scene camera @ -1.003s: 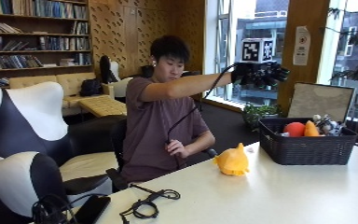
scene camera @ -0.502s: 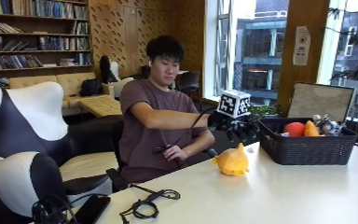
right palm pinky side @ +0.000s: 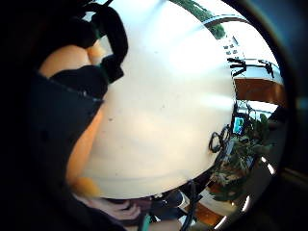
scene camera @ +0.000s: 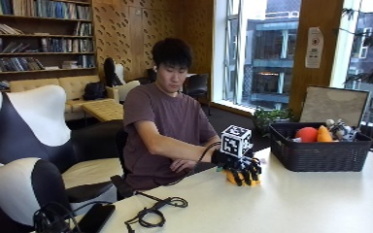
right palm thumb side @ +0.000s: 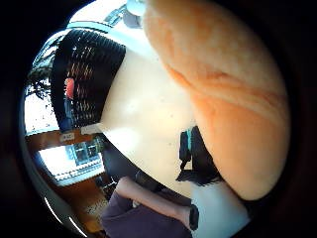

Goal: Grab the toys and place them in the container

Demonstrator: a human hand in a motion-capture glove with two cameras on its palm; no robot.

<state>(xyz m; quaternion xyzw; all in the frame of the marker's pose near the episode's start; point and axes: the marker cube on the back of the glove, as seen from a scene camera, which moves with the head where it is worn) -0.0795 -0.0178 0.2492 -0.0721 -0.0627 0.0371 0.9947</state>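
Basket point(scene camera: 315, 155) w/ red, orange toys point(scene camera: 314, 134)

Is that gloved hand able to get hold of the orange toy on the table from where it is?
Most likely yes. The gloved right hand already lies over the orange toy, fingers draped down its front, and nothing stands between them on the table.

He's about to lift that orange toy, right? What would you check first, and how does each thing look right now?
1. Gloved right hand on the orange toy: ok, fingers draped over it.
2. Grip closed underneath: cannot tell.
3. Toy resting on the white table: ok.
4. Black basket open-topped: ok.
5. Room in basket: ok, toys sit low inside.
6. Path from toy to basket: ok, bare tabletop.
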